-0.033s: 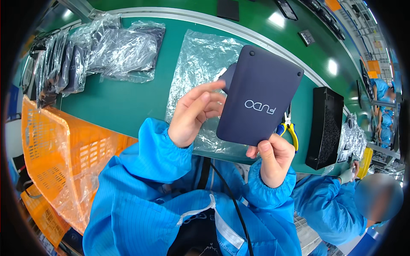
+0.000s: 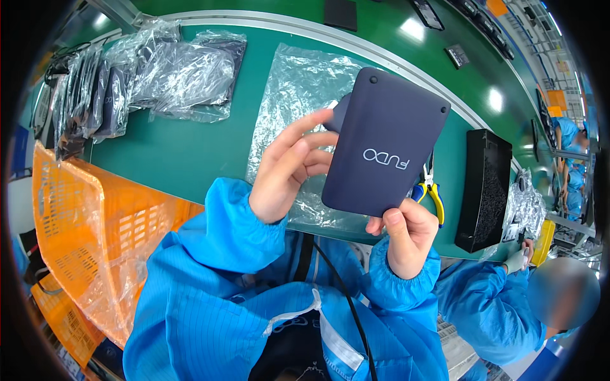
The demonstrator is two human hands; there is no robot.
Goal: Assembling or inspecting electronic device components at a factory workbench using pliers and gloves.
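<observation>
My right hand (image 2: 410, 238) pinches the lower edge of a flat dark-blue rectangular device (image 2: 384, 130), thumb towards me. The device has rounded corners, white lettering and a small round black dot at each of its two far corners. Its other side is hidden. A dark flap-like piece (image 2: 340, 113) sticks out past its left edge; what it belongs to I cannot make out. My left hand (image 2: 283, 168) is beside that edge with fingers apart, the index fingertip close to this piece; whether they touch is unclear. Under both lies a clear plastic bag (image 2: 273, 108) on the green table (image 2: 184, 149).
Bagged dark devices (image 2: 190, 73) are piled at the far left. An orange crate (image 2: 95, 209) stands near left. Pliers with blue-yellow handles (image 2: 432, 193) and a black box (image 2: 484, 190) are at right. A co-worker in blue (image 2: 495, 311) sits near right.
My left index finger has shifted very slightly up and left. The device in my right hand has hardly moved.
</observation>
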